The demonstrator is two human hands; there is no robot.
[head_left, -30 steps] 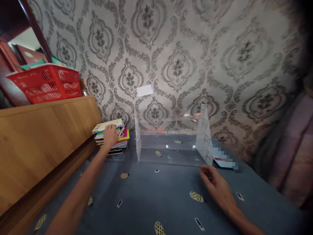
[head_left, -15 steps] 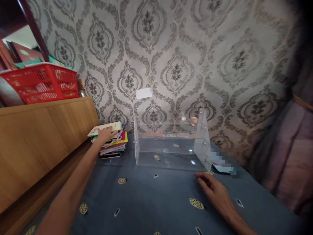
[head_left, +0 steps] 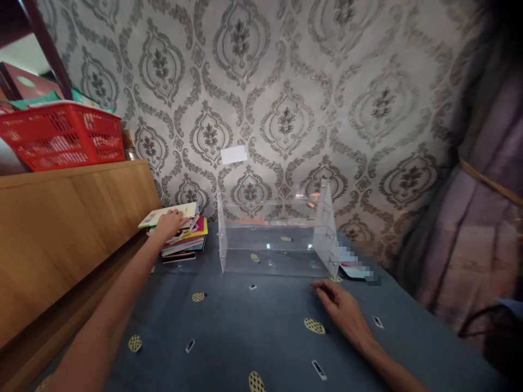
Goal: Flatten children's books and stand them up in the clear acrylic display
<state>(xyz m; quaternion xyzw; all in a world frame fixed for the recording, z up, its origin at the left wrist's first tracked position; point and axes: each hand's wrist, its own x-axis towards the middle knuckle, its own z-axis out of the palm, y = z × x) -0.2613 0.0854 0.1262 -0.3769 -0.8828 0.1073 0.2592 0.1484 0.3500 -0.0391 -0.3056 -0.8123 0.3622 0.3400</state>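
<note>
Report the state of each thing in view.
Left hand, resting on the top book
Right hand, loosely curled, nothing visible in it
Book stack, uneven, top book jutting left
Clear rack, standing upright
Red basket, filled above its rim
Curtain, gathered and tied
White card, slightly tilted
Cloth, spread out

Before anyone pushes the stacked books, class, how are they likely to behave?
The book stack would probably shift apart rather than slide as one, since its edges sit unevenly. The top book may slip first, as it juts leftward past those below. The left hand lying on it might steady it.
</note>
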